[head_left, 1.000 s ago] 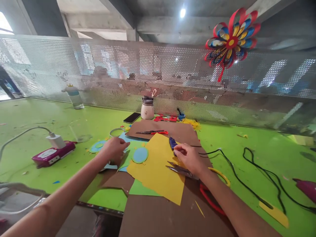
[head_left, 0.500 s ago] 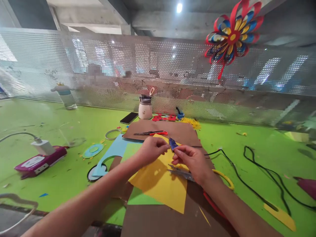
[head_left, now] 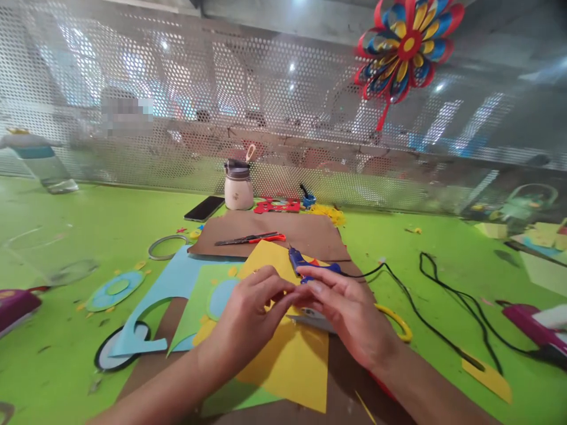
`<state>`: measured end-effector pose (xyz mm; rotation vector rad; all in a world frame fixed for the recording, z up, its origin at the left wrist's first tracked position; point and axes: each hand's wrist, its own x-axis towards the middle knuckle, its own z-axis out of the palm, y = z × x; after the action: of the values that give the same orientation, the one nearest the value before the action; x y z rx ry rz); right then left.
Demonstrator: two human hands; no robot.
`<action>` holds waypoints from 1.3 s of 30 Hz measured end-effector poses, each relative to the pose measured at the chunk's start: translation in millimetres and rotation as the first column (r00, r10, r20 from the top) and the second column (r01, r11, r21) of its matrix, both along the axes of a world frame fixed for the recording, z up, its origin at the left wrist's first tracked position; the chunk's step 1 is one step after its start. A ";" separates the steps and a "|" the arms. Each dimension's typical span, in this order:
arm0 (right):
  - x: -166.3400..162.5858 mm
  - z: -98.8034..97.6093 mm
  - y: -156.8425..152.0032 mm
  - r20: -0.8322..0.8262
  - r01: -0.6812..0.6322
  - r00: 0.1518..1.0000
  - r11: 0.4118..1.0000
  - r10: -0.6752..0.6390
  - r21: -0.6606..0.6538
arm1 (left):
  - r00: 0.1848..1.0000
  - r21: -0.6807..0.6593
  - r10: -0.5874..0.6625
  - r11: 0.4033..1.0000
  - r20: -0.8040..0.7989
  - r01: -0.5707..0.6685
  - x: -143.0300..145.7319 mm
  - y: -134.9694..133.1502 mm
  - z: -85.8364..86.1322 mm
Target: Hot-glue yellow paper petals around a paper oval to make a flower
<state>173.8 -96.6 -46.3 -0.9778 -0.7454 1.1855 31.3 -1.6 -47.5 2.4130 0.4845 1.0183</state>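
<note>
My left hand and my right hand meet fingertip to fingertip above a yellow paper sheet. Both are closed in a pinch; anything between the fingers is too small or hidden to make out. Just beyond the right fingers lies a blue glue gun, its nozzle pointing away. Scissors with a yellow and red handle lie partly covered by my right hand, blades on the yellow sheet. Left of my left hand, a light blue disc with yellow pieces rests on a green sheet.
Brown cardboard carries orange-handled scissors. Behind stand a white jar-shaped bottle and a phone. A blue paper ring and light blue cut-out paper lie left. A black cable loops right, near a purple power strip.
My hands have come together, and the left has turned in towards the right. The view has shifted right and down. More of the glue gun and of the green sheet shows now.
</note>
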 end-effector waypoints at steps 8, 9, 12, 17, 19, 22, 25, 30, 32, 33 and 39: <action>2.6 -1.3 -4.5 0.128 0.032 0.991 0.998 -0.025 -0.050 | 0.990 -0.112 -0.141 0.983 0.023 0.142 -4.6 -1.4 3.8; 2.5 -1.2 -4.5 0.134 0.035 0.991 0.998 -0.028 -0.054 | 0.987 -0.118 -0.161 0.979 0.024 0.163 -5.0 -0.8 4.0; 2.9 -2.5 -3.6 0.146 0.047 0.988 0.997 -0.038 -0.061 | 0.979 -0.138 -0.202 0.970 0.004 0.201 -5.1 -0.2 4.3; 3.6 -10.5 -0.5 0.218 0.085 0.974 0.994 -0.068 -0.066 | 0.980 -0.227 -0.164 0.964 -0.110 0.136 -2.5 1.4 1.9; 3.3 -13.6 -0.2 0.271 0.095 0.960 0.994 -0.076 -0.059 | 0.973 -0.254 -0.101 0.966 -0.208 0.046 -2.1 2.9 0.4; 3.1 -15.8 -1.2 0.382 0.118 0.920 0.992 -0.089 -0.053 | 0.953 -0.197 -0.082 0.980 -0.291 0.024 -2.7 3.2 -1.4; 4.1 -14.1 -2.7 0.501 0.123 0.861 0.991 -0.082 -0.050 | 0.945 -0.112 -0.154 0.986 -0.289 0.126 -3.3 0.6 -1.7; 9.6 -9.4 1.0 0.625 0.170 0.771 0.985 -0.126 -0.010 | 0.958 -0.138 -0.122 0.986 -0.260 0.089 -5.2 2.9 1.4; 12.4 -11.1 5.4 0.644 0.184 0.752 0.983 -0.141 0.000 | 0.964 -0.133 -0.074 0.990 -0.257 0.041 -7.8 8.3 4.5; 13.7 -13.0 7.8 0.646 0.184 0.750 0.983 -0.142 0.002 | 0.965 -0.119 -0.048 0.993 -0.258 0.017 -9.5 11.7 6.5; 18.8 -32.4 18.7 0.628 0.149 0.766 0.988 -0.137 0.034 | 0.929 -0.031 0.142 0.986 -0.341 -0.162 -18.5 36.3 17.6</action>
<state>192.6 -77.9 -78.7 -1.4497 -1.1646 0.7144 12.8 34.7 -30.0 2.5369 0.8194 0.6350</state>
